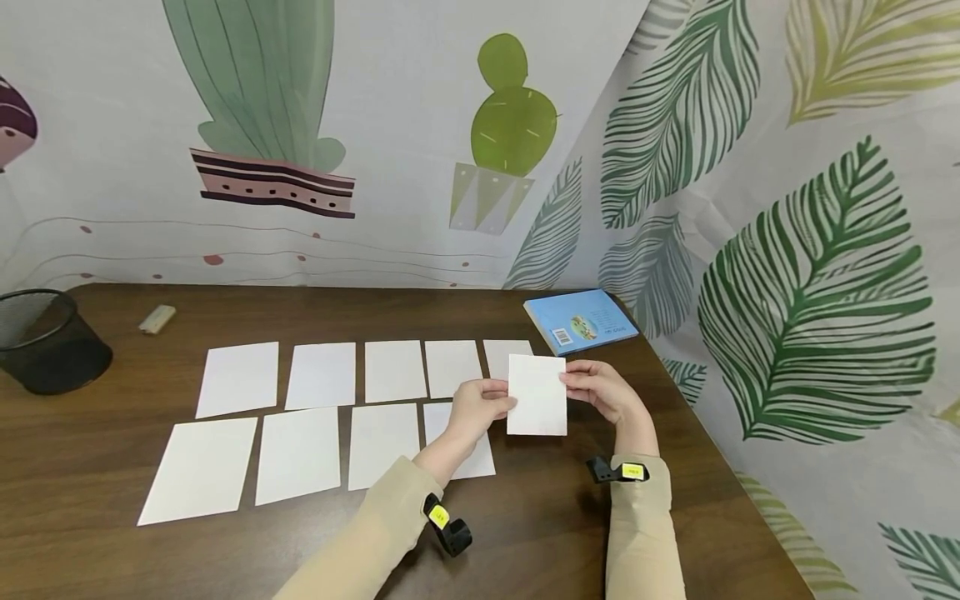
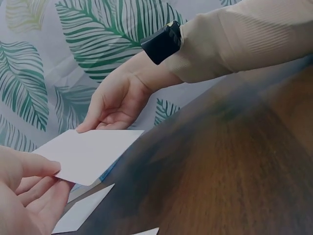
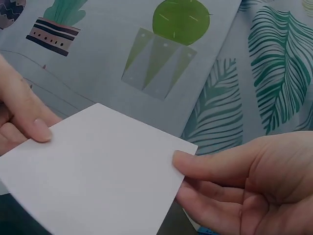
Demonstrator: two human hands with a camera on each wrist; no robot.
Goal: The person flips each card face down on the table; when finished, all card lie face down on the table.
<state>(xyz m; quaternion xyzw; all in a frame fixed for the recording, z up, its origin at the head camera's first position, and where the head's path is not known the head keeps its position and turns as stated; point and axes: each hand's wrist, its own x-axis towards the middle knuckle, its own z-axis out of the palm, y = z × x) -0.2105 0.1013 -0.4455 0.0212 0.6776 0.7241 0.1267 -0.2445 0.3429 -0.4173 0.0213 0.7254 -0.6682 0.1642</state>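
Note:
Both hands hold one white card (image 1: 537, 396) up over the right part of the table. My left hand (image 1: 474, 410) pinches its left edge between thumb and fingers. At the opposite edge, my right hand (image 1: 602, 390) grips near the upper corner, thumb on top, as the right wrist view shows with the card (image 3: 98, 171) filling the lower left. The face of the card toward me looks blank. Below and to the left, white cards lie in two rows, among them a front-row card (image 1: 384, 446) and one partly behind my left hand (image 1: 476, 458).
A blue book (image 1: 592, 321) lies at the back right by the wall. At the far left stands a black mesh basket (image 1: 63, 354), with an eraser (image 1: 157, 319) beside it. The wooden table (image 1: 540, 533) ends along a slanting right edge beside a leaf-patterned cloth (image 1: 825, 308).

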